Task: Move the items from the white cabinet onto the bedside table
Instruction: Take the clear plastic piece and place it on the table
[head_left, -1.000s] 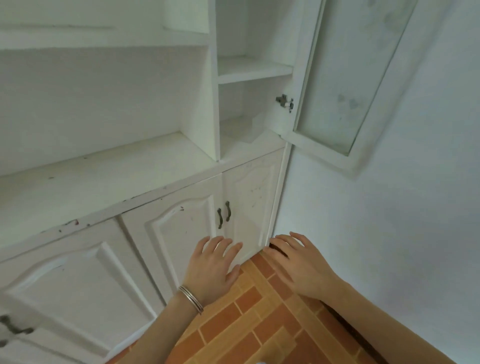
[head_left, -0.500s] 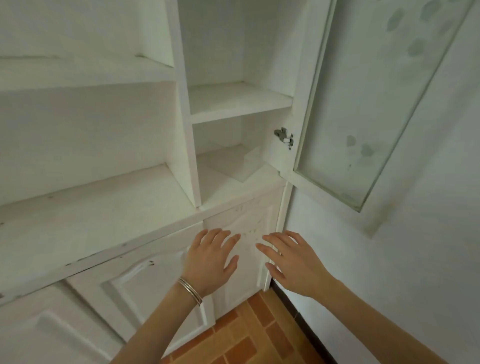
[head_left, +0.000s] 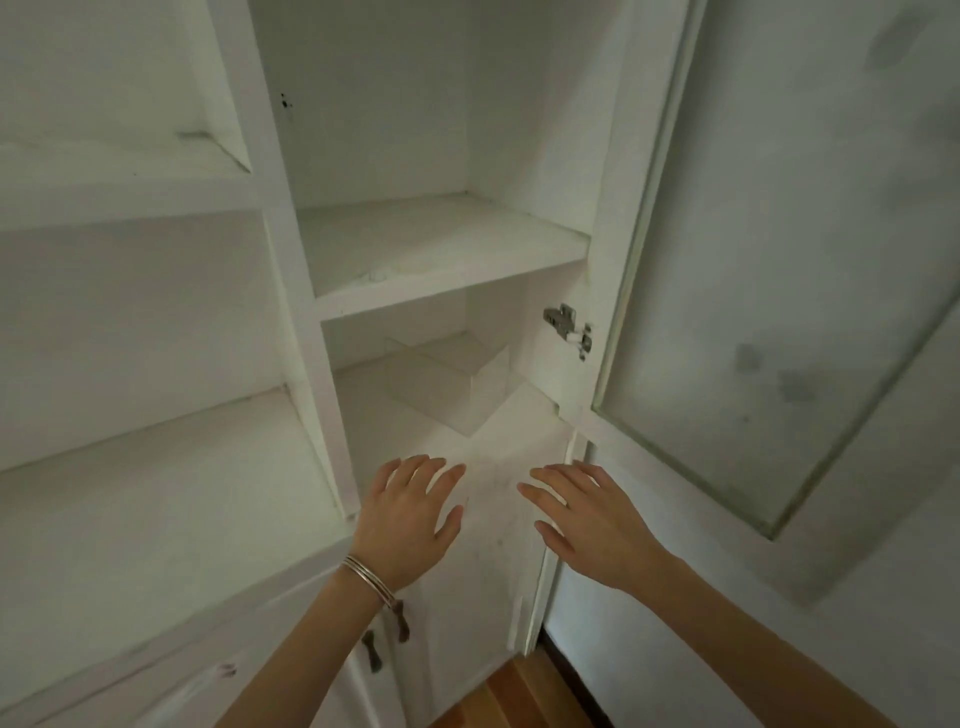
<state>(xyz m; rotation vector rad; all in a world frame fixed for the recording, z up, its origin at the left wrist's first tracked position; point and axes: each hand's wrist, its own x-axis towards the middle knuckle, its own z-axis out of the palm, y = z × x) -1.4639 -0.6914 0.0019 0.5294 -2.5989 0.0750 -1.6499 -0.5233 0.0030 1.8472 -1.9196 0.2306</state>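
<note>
Two bare forearms reach up from the bottom edge. The left hand (head_left: 408, 514) is spread flat, palm down, fingers apart and holding nothing; two thin metal bangles (head_left: 368, 574) circle its wrist. The right hand (head_left: 592, 519) is likewise open and empty, fingers fanned toward the left. Both hover just in front of the lower shelf (head_left: 498, 447) of the white cabinet (head_left: 280, 291), not touching it. Below the left wrist, two small dark metal handles (head_left: 387, 639) sit on the panelled lower doors, and a wedge of orange-brown floor (head_left: 511, 696) shows at the bottom.

Further in, on that lower shelf, stands one clear plastic box (head_left: 452, 382), rectangular, open-topped and thin-walled, set toward the right rear of the compartment. It looks empty. Above it one more shelf (head_left: 436, 249) spans the same compartment, its painted surface dusty and scuffed. To the left are two wider open shelves. On the right, one door (head_left: 779, 260) with a frosted, smudged glass pane hangs open on a silver metal hinge (head_left: 569, 327).
</note>
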